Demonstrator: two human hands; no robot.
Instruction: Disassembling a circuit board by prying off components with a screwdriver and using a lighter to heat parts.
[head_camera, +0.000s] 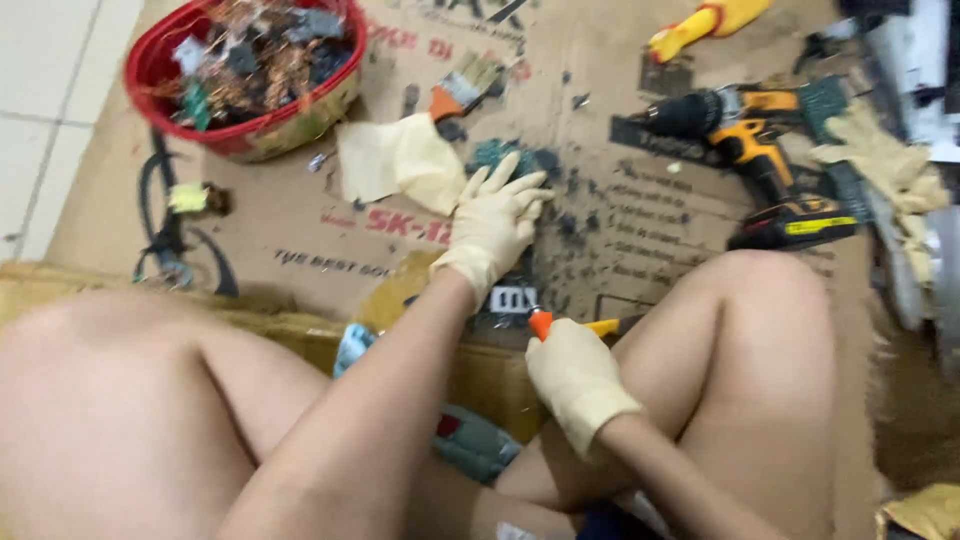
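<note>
Clearly, the person sits on the floor with both knees up, and both hands wear thin cream rubber gloves, probably because the work is dirty and sharp. The left hand (497, 222) lies flat with fingers spread open on a dark piece (500, 157) among small dark crumbs (575, 225); it holds nothing, it only presses down, as if to keep the piece from sliding. The right hand (575, 378) is closed around a screwdriver (560, 325) with an orange and yellow handle, which sticks out above the fist, near the right knee and well apart from the left hand.

Just beside the left hand lies a loose cream glove (400, 160), and behind it a paintbrush (462, 88) with an orange handle. A red basket (245, 75) full of copper wire and mixed scrap stands at the far left. An orange and black cordless drill (755, 150) lies to the right, with a worn fabric glove (885, 155) next to it. Black pliers (170, 225) lie at the left edge.

All this rests on flattened brown cardboard (640, 240) with printing, spread over a pale tiled floor (45, 90).
</note>
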